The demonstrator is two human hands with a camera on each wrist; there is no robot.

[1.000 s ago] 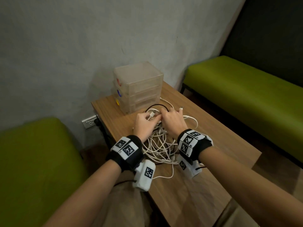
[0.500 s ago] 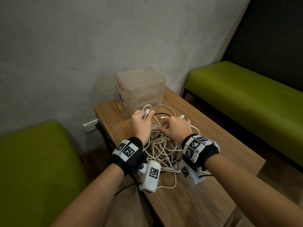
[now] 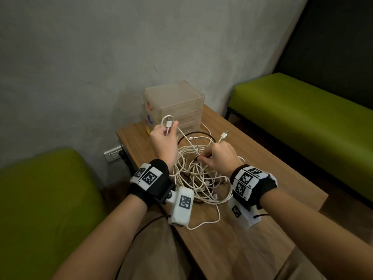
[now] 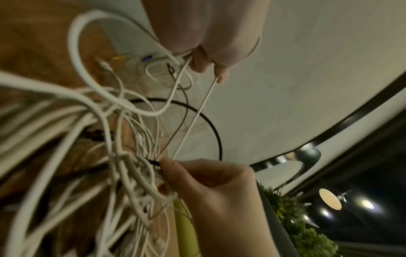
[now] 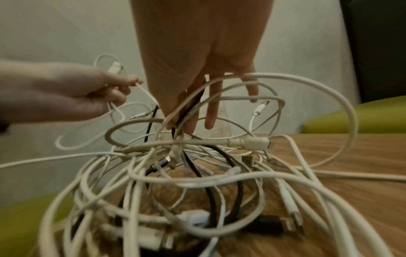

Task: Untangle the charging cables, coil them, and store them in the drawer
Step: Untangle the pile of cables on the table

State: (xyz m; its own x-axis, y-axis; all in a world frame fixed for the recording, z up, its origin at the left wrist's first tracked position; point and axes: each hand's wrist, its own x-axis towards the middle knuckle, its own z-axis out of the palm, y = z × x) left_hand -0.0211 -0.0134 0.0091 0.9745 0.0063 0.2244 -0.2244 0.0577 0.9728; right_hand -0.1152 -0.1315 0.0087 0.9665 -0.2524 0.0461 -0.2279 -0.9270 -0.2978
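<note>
A tangle of white and black charging cables (image 3: pixel 198 176) lies on the wooden table (image 3: pixel 252 235). My left hand (image 3: pixel 162 137) is raised above the pile and pinches a white cable (image 3: pixel 168 123) just below its plug; that cable (image 4: pixel 193 120) runs taut down into the knot. My right hand (image 3: pixel 219 158) pinches strands of the tangle (image 5: pixel 182 121) at its top, thumb and forefinger together, other fingers extended. A black cable (image 3: pixel 193 135) loops at the far side. The clear plastic drawer unit (image 3: pixel 174 106) stands behind, drawers closed.
The drawer unit stands near the grey wall. A loose white plug (image 3: pixel 224 136) sticks up at the right of the pile. Green benches (image 3: pixel 302 122) flank the table on both sides. A wall socket (image 3: pixel 113 155) sits low on the left.
My left hand has lifted a white cable end up and away from the pile, toward the drawer unit. My right hand stays pinching strands in the tangle.
</note>
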